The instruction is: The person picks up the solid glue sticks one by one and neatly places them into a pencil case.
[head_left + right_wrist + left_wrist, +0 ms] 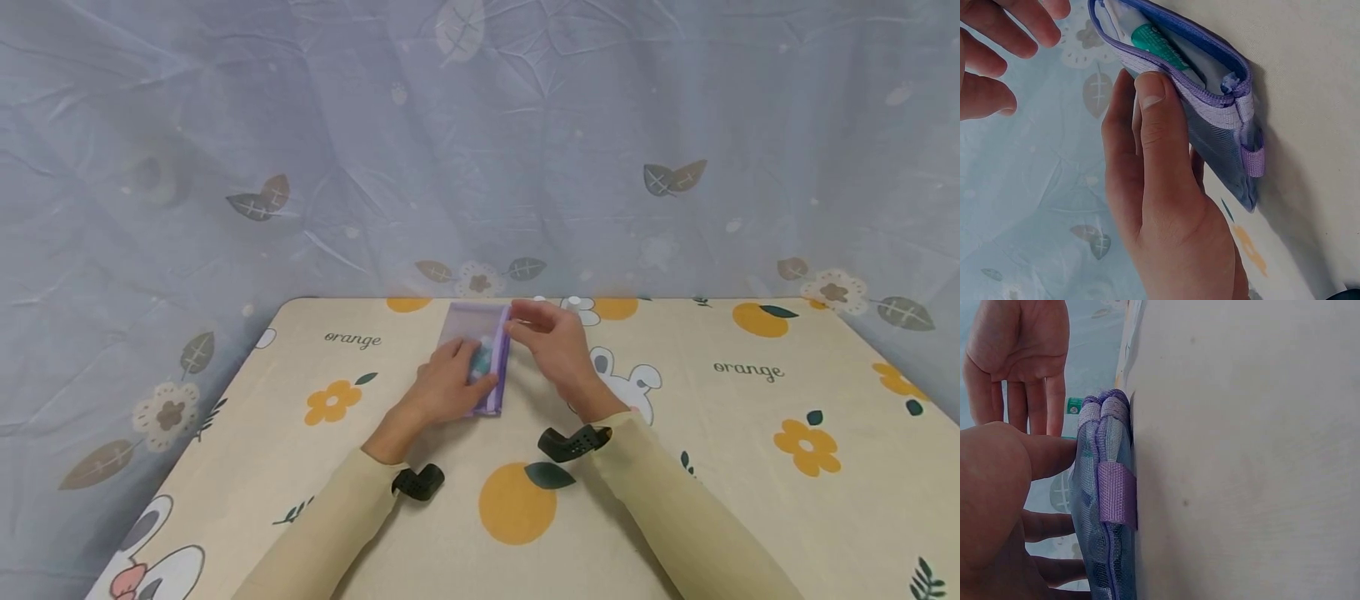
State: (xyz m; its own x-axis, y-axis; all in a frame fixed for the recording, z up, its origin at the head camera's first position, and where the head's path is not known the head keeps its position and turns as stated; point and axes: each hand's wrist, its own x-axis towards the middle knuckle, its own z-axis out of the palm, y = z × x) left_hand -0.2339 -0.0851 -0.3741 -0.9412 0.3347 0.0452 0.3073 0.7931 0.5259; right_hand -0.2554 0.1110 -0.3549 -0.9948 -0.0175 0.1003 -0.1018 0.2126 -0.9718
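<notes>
A purple mesh zipper pouch (474, 317) lies flat on the table, its long zipped side facing right. In the right wrist view the pouch (1216, 122) gapes along the zipper, and a green-and-white tube (1159, 45) shows inside. My left hand (444, 387) rests on top of the pouch and presses it, with the thumb at the rim of the opening. Beside that opening hovers my right hand (558, 346), its fingers loosely bent and holding nothing. In the right wrist view, my right hand (997, 37) is apart from the pouch.
The table wears a cream cloth (645, 517) printed with oranges, flowers and rabbits. Behind its far edge hangs a grey-blue curtain (480, 167) with leaf prints. A black band (573, 443) sits on the right wrist, another band (418, 482) on the left.
</notes>
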